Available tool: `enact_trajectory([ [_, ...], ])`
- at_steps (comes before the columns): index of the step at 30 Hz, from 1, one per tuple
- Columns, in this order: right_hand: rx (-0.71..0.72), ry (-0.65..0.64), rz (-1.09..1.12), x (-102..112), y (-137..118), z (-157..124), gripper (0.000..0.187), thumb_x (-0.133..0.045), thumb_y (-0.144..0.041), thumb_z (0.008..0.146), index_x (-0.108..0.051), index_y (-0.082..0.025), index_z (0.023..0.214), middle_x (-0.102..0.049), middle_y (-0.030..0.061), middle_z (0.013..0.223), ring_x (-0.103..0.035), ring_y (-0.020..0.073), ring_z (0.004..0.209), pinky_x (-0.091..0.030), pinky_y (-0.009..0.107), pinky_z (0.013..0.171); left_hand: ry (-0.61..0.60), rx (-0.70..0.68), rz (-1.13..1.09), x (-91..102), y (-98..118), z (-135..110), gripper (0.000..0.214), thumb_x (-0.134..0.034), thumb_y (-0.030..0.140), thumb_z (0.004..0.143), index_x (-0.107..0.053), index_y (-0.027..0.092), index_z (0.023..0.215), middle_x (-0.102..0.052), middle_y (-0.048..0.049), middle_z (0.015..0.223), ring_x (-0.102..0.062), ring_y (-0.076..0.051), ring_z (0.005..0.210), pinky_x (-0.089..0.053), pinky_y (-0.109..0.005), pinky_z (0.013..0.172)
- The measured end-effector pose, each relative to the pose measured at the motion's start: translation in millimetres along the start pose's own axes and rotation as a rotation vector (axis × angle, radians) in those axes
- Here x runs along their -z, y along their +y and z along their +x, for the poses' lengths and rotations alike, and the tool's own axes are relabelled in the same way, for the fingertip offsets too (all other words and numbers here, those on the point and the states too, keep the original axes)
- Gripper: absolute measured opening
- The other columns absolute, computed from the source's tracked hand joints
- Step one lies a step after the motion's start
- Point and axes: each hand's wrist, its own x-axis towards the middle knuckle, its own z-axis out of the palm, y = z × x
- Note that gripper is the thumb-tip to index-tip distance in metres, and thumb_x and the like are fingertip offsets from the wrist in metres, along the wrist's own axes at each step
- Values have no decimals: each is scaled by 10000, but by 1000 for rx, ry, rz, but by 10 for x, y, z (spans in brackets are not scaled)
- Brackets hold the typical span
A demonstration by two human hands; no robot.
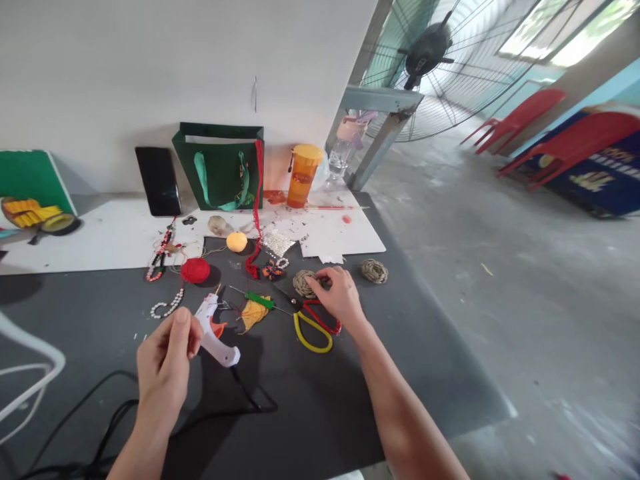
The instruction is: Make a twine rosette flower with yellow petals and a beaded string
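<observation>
My right hand [340, 297] pinches the right edge of a grey-brown bundle of cord [302, 284] on the dark table. Directly below it lie scissors [313, 333] with one yellow and one red handle. My left hand [167, 360] is raised at the left, thumb pressed against curled fingers; anything between them is too small or hidden. Just right of that hand rests a white hot glue gun [216, 333] with an orange trigger. A green-handled tool [259, 300] lies across a yellow knitted or crocheted piece [255, 315]. Another cord bundle [374, 271] sits farther right.
Behind are a red yarn ball [195, 271], a yellow ball [237, 241], beaded strings [161, 257], a phone [158, 181], a green paper bag [220, 173] and an orange cup [303, 177]. Black cables [113, 413] run along the front left. A fan [430, 57] stands beyond the table.
</observation>
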Motion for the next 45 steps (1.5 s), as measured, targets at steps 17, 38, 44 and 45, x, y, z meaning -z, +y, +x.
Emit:
enact_trajectory([
  [17,-153,-363,893,-216,-1042,-717,342,-770,-433,735,-599,-226,947,-667,28,836,-645,173,766,-550,287,684,-292,287,-266,-242,21,-138,436,-780,408,702,-676,158,1044,-728,-98,994,-676,-191,785,-527,-230,565],
  [38,-279,-436,1032,-341,-918,-741,301,-726,-445,790,-645,-213,964,-713,28,859,-656,168,768,-559,268,659,-234,260,-191,-151,34,-71,488,-535,550,877,-676,139,1098,-694,-61,827,-648,-147,679,-558,-259,644],
  [44,-252,-406,1035,-371,-897,-763,294,-739,-431,786,-606,-225,948,-696,21,867,-647,164,792,-550,268,704,-262,214,-63,-205,42,-102,343,-758,320,708,-668,148,991,-699,-38,810,-655,-146,696,-559,-243,636],
  [45,-233,-413,1014,-366,-895,-766,297,-735,-429,789,-596,-229,959,-694,22,880,-650,169,807,-551,276,722,-258,213,-51,-214,43,-104,331,-750,305,707,-668,147,986,-707,-44,815,-658,-150,697,-559,-244,624],
])
